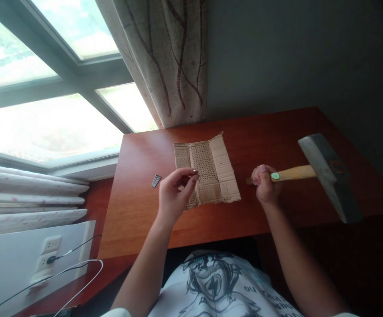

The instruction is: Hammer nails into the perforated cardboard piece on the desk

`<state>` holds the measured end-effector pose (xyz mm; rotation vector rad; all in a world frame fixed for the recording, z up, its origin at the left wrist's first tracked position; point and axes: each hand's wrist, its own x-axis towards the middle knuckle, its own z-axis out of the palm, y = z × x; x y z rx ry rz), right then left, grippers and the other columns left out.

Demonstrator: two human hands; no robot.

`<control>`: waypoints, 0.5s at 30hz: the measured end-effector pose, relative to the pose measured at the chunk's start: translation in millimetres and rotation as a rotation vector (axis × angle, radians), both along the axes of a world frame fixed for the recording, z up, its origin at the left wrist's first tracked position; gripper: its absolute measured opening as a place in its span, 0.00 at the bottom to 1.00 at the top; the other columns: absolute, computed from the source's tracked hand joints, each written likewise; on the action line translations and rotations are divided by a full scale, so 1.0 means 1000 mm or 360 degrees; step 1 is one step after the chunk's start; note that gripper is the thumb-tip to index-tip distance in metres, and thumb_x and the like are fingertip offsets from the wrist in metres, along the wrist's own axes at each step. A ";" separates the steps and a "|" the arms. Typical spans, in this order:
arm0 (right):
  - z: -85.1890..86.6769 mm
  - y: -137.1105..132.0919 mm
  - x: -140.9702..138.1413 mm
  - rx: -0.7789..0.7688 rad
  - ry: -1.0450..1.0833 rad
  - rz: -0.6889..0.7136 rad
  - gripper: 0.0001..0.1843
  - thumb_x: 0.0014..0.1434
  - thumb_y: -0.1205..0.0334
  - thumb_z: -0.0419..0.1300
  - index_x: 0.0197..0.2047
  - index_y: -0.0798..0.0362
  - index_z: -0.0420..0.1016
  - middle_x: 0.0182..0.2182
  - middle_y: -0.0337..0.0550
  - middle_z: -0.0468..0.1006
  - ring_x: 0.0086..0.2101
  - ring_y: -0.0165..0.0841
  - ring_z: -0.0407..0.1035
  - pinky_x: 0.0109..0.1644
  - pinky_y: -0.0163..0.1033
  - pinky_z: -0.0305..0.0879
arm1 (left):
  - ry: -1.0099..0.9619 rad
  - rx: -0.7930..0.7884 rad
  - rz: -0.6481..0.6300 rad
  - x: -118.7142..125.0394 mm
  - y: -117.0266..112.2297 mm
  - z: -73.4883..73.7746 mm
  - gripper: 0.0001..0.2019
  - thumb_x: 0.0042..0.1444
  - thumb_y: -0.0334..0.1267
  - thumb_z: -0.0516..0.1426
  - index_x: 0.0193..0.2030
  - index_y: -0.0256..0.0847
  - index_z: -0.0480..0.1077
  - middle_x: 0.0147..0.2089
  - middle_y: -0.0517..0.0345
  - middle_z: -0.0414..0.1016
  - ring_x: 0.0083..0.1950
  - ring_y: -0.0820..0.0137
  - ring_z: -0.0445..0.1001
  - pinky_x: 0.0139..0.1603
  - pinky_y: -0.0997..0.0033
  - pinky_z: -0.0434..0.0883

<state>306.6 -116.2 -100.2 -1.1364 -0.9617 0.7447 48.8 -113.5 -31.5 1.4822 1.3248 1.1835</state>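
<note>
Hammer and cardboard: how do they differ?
The hammer is held up in the right hand; the cardboard lies on the table. The hammer has a grey head and a yellowish handle, while the cardboard is brown. The hammer's head is thick; the cardboard is thin, creased and dotted with holes.

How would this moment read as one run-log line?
left hand: apparently pinching small shiny item over cardboard; right hand: gripping hammer by handle; slim metal pieces: bunched on table left of cardboard
</note>
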 end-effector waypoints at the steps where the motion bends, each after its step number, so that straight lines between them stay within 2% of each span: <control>1: 0.000 0.000 0.000 -0.0004 -0.0006 -0.0004 0.30 0.65 0.45 0.58 0.18 0.50 0.54 0.14 0.32 0.53 0.17 0.26 0.51 0.19 0.36 0.47 | 0.0074 0.0005 -0.0066 0.007 0.000 -0.002 0.08 0.57 0.41 0.63 0.40 0.40 0.77 0.35 0.54 0.81 0.31 0.72 0.76 0.31 0.75 0.72; 4: 0.001 0.000 -0.001 -0.0011 -0.0022 -0.0013 0.30 0.65 0.44 0.58 0.17 0.49 0.54 0.14 0.32 0.53 0.17 0.26 0.51 0.19 0.36 0.47 | 0.0383 0.0084 -0.0153 0.024 0.003 -0.009 0.04 0.58 0.37 0.62 0.38 0.42 0.78 0.32 0.58 0.80 0.27 0.75 0.73 0.30 0.76 0.70; 7: 0.000 0.000 -0.001 -0.0011 -0.0043 -0.0022 0.30 0.65 0.44 0.57 0.18 0.50 0.53 0.14 0.33 0.54 0.17 0.26 0.51 0.19 0.36 0.47 | 0.0600 0.0154 -0.0137 0.033 0.006 -0.012 0.04 0.59 0.35 0.60 0.38 0.43 0.78 0.32 0.60 0.81 0.28 0.75 0.73 0.32 0.76 0.70; 15: -0.004 0.000 0.000 -0.0007 -0.0043 -0.0016 0.30 0.65 0.45 0.58 0.18 0.50 0.55 0.14 0.33 0.54 0.17 0.26 0.51 0.20 0.37 0.46 | 0.0708 0.0167 -0.0123 0.037 0.009 -0.014 0.05 0.60 0.35 0.59 0.39 0.44 0.78 0.34 0.61 0.82 0.29 0.75 0.74 0.34 0.76 0.69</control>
